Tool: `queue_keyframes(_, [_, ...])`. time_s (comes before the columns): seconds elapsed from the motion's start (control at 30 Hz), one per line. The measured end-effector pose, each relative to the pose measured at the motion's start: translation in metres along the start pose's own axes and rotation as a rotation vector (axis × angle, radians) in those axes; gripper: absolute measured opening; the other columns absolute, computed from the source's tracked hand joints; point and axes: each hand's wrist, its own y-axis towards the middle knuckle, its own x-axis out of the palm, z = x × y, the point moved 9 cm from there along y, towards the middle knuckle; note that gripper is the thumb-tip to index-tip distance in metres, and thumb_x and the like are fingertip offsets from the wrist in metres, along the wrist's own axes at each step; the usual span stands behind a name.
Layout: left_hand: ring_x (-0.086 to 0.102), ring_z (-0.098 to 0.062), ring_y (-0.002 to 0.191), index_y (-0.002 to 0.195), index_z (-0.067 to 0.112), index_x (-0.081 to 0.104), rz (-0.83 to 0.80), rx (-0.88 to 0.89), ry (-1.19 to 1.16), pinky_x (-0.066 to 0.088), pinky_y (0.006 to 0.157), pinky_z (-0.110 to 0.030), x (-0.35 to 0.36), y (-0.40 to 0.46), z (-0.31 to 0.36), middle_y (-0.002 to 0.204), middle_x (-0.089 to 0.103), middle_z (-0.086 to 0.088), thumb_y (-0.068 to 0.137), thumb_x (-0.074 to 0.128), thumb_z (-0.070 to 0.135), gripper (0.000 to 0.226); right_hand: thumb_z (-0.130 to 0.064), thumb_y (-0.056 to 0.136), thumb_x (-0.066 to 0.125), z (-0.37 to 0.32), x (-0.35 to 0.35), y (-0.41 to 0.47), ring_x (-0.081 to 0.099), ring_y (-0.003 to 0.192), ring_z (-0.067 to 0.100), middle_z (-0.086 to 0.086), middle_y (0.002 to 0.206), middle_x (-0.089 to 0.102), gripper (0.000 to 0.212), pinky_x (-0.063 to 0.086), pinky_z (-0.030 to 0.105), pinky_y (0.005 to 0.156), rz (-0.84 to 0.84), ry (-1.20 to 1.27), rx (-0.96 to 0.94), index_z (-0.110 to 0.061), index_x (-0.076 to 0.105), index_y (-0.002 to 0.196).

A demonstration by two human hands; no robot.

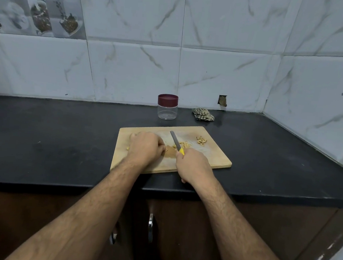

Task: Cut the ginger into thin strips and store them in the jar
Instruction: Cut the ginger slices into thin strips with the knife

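Dim, bluish light; edges bowed, perhaps slightly soft.

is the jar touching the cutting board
Apart. The head view shows the jar standing near the wall, with a strip of bare black counter between its base and the far edge of the cutting board.

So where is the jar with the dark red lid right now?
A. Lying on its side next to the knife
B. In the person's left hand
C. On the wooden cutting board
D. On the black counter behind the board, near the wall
D. The jar stands upright with its lid on, on the black counter behind the cutting board, close to the tiled wall, and neither hand touches it.
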Motion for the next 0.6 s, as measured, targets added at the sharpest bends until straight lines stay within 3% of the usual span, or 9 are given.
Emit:
queue_keyframes(0.1, [0.055, -0.019, 0.112, 0.102, 0.035, 0.075, 0.073, 0.001, -0.066, 0.030, 0.096, -0.039, -0.003, -0.004, -0.006, 0.111, 0.068, 0.010, 0.093, 0.060, 0.041, 0.018, -0.017, 0.100, 0.040, -0.005, -0.002, -0.014, 0.050, 0.088, 0.025, 0.007, 0.104, 0.059, 0.027, 0.039, 0.035, 0.070, -0.054, -0.076, -0.011, -0.014, 0.046, 0.125])
queue_keyframes(0.27, [0.046, -0.019, 0.117, 0.101, 0.039, 0.075, 0.051, 0.019, -0.072, 0.030, 0.100, -0.041, -0.002, -0.007, -0.002, 0.116, 0.065, 0.014, 0.093, 0.059, 0.041, 0.018, -0.006, 0.092, 0.038, -0.017, -0.001, -0.026, 0.055, 0.115, 0.028, 0.005, 0.127, 0.060, 0.069, 0.041, 0.035, 0.079, -0.110, -0.146, -0.061, -0.036, 0.025, 0.153])
queue_keyframes(0.6, [0.047, -0.020, 0.114, 0.098, 0.039, 0.076, 0.042, 0.060, -0.030, 0.029, 0.098, -0.040, 0.004, -0.009, 0.000, 0.110, 0.070, 0.014, 0.094, 0.054, 0.040, 0.022, -0.011, 0.095, 0.036, -0.026, 0.001, -0.022, 0.055, 0.118, 0.027, 0.005, 0.131, 0.060, 0.065, 0.041, 0.034, 0.081, -0.103, -0.191, -0.076, -0.035, 0.026, 0.155])
